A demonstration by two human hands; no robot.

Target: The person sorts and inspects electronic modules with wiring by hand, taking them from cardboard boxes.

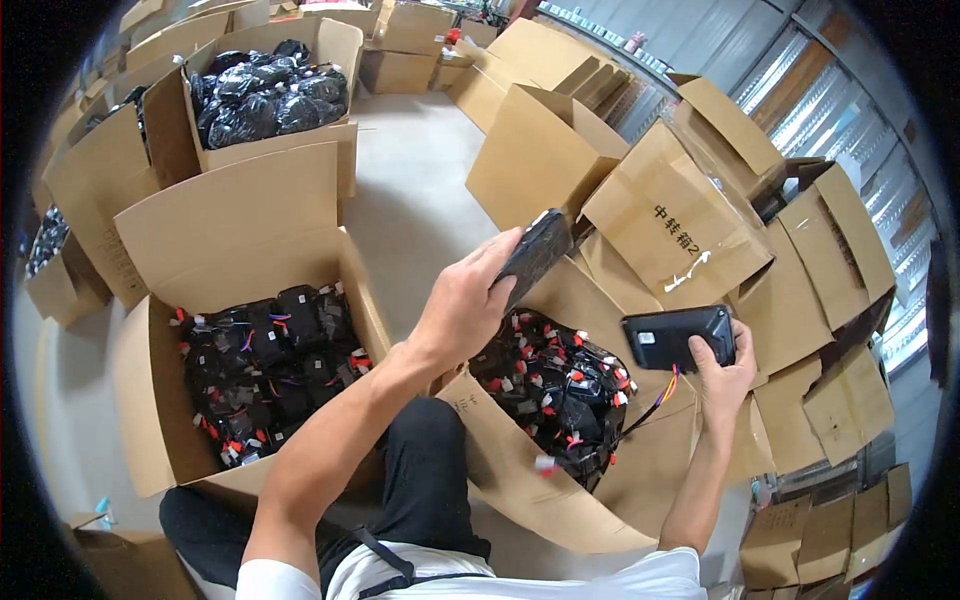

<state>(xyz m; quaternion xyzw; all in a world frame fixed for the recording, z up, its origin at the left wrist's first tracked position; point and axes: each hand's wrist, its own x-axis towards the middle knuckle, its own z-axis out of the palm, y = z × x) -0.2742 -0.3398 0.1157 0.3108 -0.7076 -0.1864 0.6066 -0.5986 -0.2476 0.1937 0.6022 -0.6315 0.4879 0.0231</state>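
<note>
My left hand (462, 308) is raised over the gap between two open cartons, closed around a flat black rectangular unit (538, 256) held at a tilt. Farther right, my right hand (722, 368) grips a second black rectangular unit (655, 340), its thumb on the face, which bears a small white label. Coloured wires (664, 392) hang from that unit toward the right carton. Inside this right carton (540, 478) lies a heap of black units (570, 400) with red and white connectors. Similar black units (270, 345) fill the left carton (143, 400) in rough rows.
Behind the left carton stands a big carton (345, 150) of black plastic bags (262, 95). Stacked and leaning cartons (670, 215) crowd the right side, near a corrugated metal wall (700, 40). Pale floor (410, 170) runs between them. My knees (425, 450) are between the two nearest cartons.
</note>
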